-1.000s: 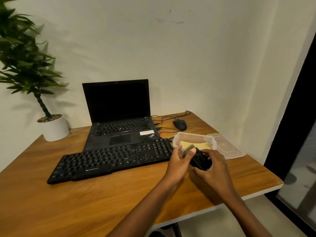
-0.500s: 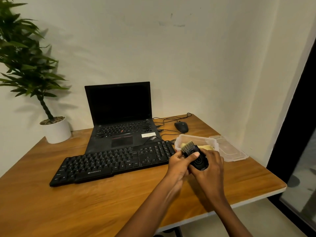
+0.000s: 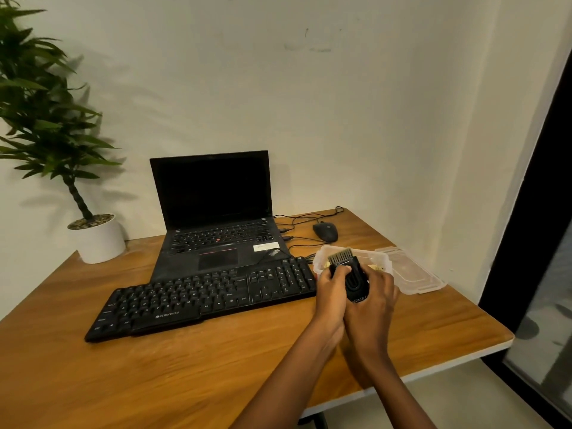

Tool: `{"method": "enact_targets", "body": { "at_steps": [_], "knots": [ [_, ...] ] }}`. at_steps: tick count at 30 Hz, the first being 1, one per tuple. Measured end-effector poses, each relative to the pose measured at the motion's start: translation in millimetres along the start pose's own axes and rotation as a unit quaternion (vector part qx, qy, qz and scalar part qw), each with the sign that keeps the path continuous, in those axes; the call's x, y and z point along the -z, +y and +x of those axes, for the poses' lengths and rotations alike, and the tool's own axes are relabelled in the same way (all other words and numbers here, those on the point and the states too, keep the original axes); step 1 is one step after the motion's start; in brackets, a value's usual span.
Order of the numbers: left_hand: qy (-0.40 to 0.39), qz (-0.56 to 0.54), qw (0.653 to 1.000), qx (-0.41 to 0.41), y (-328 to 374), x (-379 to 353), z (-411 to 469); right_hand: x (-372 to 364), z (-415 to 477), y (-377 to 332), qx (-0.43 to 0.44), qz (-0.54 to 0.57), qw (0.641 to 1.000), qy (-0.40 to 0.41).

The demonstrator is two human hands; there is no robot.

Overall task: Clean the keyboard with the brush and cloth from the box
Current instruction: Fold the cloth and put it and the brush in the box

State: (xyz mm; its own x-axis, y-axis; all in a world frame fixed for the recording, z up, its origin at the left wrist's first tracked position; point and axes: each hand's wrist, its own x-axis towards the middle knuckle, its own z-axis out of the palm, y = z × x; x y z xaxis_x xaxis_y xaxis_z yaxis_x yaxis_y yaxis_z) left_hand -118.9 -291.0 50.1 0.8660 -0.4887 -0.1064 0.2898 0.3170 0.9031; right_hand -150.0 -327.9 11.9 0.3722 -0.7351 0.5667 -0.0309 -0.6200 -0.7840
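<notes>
Forearms converge from 6 o'clock. Left hand [image 3: 331,291] and right hand [image 3: 375,303] both grip the black brush [image 3: 356,278], bristles toward 12 o'clock, at 3 o'clock of the keyboard [image 3: 201,300].

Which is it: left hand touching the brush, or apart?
Touching. The head view shows the left hand with its thumb laid on the brush.
</notes>
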Motion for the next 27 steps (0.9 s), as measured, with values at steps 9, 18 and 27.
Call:
{"method": "enact_targets", "body": {
  "at_steps": [9,18,27],
  "knots": [
    [-0.006,-0.003,0.997,0.073,3,6,1,-2,-4,7,-0.008,0.006,1.000,-0.018],
    [0.082,0.124,0.989,-0.022,34,25,55,-3,137,13,0.042,-0.141,0.938,-0.313],
    [0.021,0.384,0.923,-0.036,10,20,89,-14,141,50,0.025,-0.162,0.916,-0.366]
  ]
}}
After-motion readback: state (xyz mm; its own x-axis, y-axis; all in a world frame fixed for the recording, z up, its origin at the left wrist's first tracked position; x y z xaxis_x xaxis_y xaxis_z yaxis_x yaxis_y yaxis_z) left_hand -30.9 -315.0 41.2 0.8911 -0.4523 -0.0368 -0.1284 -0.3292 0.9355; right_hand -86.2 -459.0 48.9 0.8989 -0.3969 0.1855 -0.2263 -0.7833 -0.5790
